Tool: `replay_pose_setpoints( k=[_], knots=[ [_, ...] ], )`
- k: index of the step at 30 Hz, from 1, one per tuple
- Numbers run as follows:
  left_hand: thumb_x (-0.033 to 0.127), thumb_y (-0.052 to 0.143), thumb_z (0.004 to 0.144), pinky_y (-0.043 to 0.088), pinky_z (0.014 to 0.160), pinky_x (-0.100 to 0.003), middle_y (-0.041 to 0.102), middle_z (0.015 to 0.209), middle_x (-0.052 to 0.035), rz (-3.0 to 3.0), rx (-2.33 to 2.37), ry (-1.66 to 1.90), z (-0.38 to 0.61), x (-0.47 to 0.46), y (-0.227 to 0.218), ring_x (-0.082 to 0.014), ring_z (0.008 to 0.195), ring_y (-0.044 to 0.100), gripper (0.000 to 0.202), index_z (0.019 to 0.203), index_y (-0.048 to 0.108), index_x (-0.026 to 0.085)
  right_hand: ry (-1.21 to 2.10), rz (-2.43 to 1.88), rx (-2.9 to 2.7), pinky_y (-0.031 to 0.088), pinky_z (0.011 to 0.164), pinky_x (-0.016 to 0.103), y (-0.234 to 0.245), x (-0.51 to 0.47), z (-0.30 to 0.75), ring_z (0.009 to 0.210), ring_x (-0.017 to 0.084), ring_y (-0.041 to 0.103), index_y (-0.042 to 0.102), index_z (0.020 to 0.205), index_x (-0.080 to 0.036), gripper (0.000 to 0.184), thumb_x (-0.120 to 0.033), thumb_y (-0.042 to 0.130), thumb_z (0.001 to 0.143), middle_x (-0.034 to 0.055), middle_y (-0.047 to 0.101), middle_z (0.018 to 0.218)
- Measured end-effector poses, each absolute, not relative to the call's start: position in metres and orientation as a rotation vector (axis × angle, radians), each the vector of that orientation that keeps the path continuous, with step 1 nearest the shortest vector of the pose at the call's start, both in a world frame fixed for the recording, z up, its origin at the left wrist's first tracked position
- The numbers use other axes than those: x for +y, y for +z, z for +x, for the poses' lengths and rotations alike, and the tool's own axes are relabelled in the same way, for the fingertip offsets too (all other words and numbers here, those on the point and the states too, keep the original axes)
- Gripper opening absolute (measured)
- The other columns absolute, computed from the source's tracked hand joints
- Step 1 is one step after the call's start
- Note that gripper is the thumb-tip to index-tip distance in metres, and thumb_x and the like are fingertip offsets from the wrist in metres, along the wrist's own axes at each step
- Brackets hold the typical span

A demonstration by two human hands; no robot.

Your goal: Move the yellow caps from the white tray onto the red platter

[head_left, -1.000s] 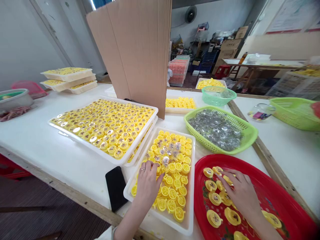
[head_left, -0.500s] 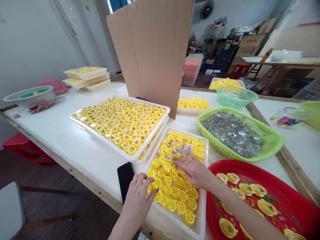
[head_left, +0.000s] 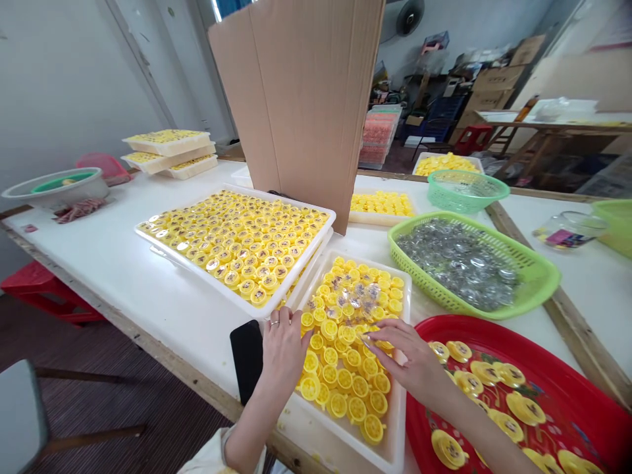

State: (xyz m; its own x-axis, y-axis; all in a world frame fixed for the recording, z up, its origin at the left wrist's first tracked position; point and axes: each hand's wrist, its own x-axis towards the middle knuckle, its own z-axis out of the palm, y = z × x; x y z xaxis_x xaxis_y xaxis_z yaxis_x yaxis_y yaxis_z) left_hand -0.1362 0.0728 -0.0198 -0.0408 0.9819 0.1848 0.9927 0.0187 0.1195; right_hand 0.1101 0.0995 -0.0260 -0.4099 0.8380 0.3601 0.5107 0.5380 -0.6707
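Note:
A white tray (head_left: 397,421) in front of me holds several yellow round caps (head_left: 345,378) with a small heap of clear discs (head_left: 358,293) on top at its far end. My left hand (head_left: 282,349) rests on the tray's left edge, fingers bent over the caps there. My right hand (head_left: 409,359) hovers over the tray's middle, thumb and forefinger pinched on a small clear piece. The red tray (head_left: 567,368) at my right holds more yellow caps.
A black phone (head_left: 245,359) lies left of the tray. Behind it stand stacked white trays full of finished caps (head_left: 232,240), an upright cardboard sheet (head_left: 306,99), a green basket of clear discs (head_left: 533,289) and a smaller teal basket (head_left: 467,191). More tray stacks (head_left: 168,153) sit far left.
My right hand came from the red tray to the white tray's far end, then pulled back to its middle in a pinch. My left hand shifted up along the tray's left edge.

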Motion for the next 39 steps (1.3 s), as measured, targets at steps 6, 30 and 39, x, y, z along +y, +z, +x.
replay_pose_setpoints(
  k=[6, 30, 39],
  knots=[
    [0.027, 0.065, 0.085, 0.044, 0.088, -0.045, 0.056, 0.098, -0.0106, -2.103, -2.202, -0.292, -0.134, 0.086, -0.027, -0.0317, 0.102, 0.052, 0.017, 0.096, 0.064, 0.015, 1.128, -1.339, -1.723, 0.053, 0.072, 0.032, -0.025, 0.078, 0.113, 0.077, 0.019, 0.067, 0.072, 0.084, -0.024, 0.018, -0.041, 0.069, 0.081, 0.0032, 0.073, 0.082],
    [0.019, 0.062, 0.082, 0.046, 0.092, -0.043, 0.059, 0.112, -0.0082, -2.421, -2.144, -0.856, -0.139, 0.051, -0.009, -0.0259, 0.109, 0.055, 0.017, 0.096, 0.052, 0.02, 1.62, -1.207, -1.048, 0.048, 0.05, 0.02, 0.006, 0.059, 0.113, 0.059, 0.008, 0.053, 0.062, 0.074, -0.02, 0.03, -0.043, 0.08, 0.07, -0.0012, 0.061, 0.077],
    [0.023, 0.057, 0.082, 0.047, 0.081, -0.035, 0.064, 0.099, -0.003, -2.742, -2.48, -1.282, -0.112, 0.04, 0.008, -0.0178, 0.082, 0.057, 0.022, 0.104, 0.052, 0.022, 1.427, -1.199, -1.533, 0.051, 0.059, 0.025, 0.014, 0.038, 0.111, 0.062, 0.012, 0.06, 0.055, 0.088, -0.023, 0.017, -0.039, 0.061, 0.088, -0.0024, 0.06, 0.073]
  ],
)
